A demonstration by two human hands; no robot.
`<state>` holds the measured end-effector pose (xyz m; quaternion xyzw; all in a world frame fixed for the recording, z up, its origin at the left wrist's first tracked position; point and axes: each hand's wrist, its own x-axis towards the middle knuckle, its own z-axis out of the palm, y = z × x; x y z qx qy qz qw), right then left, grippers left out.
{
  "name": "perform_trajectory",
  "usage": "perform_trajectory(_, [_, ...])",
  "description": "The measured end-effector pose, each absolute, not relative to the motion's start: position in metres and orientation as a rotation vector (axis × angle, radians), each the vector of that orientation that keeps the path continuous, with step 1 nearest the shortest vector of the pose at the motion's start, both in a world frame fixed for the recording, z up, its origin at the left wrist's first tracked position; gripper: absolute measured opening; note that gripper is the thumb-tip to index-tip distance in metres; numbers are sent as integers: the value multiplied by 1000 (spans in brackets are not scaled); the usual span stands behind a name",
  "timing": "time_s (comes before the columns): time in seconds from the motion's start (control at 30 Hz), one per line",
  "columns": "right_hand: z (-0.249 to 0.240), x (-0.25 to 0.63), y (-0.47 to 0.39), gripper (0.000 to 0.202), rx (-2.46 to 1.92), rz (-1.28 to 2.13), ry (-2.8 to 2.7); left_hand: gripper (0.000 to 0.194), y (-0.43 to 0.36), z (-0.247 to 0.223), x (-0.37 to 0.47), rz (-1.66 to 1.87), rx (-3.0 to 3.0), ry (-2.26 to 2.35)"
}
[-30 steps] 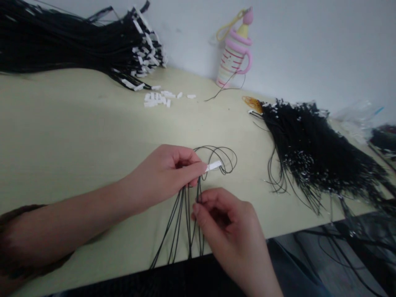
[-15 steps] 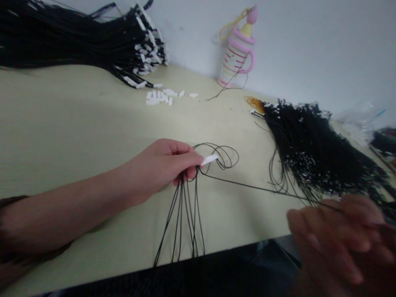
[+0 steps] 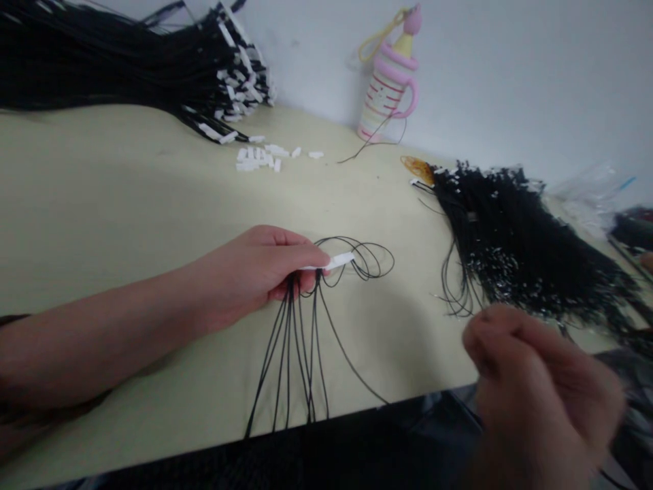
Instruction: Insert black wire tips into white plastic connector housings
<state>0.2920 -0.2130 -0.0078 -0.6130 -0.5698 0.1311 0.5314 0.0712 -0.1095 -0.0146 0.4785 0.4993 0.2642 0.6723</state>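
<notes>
Between the thumb and fingers of my left hand point(image 3: 286, 262) are several thin black cords and a small white tag point(image 3: 341, 260) whose end sticks out to the right. The lower cord strands point(image 3: 288, 354) fan down over the table's front edge, and one curves off to the right. Beyond my fingertips, loose cord loops point(image 3: 377, 262) spread out. My right hand point(image 3: 541, 388) is raised at the lower right, slightly blurred, with its fingers curled closed. Whatever it may hold is hidden.
On the tabletop point(image 3: 127, 224), a thick bundle of black cords with white ends point(image 3: 153, 68) lies at back left, beside loose white pieces point(image 3: 258, 156). A pink-and-white cup-shaped item point(image 3: 385, 88) stands against the wall. Another black cord bundle point(image 3: 510, 231) lies right, near clear plastic point(image 3: 586, 194).
One cord that stretched taut towards my right hand now hangs slack over the front edge. My right hand has turned and its fingers have curled in. My left hand keeps its hold.
</notes>
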Motion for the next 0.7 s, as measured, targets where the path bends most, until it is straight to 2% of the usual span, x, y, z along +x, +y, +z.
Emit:
perform_trajectory(0.2, [-6,262,-208,28,-1555,617,-1671,26,-106,-17,70,613,1036,1128])
perform_trajectory(0.7, [-11,258,-203,28,-1625,747,-1719,25,-107,-18,71,630,1046,1170])
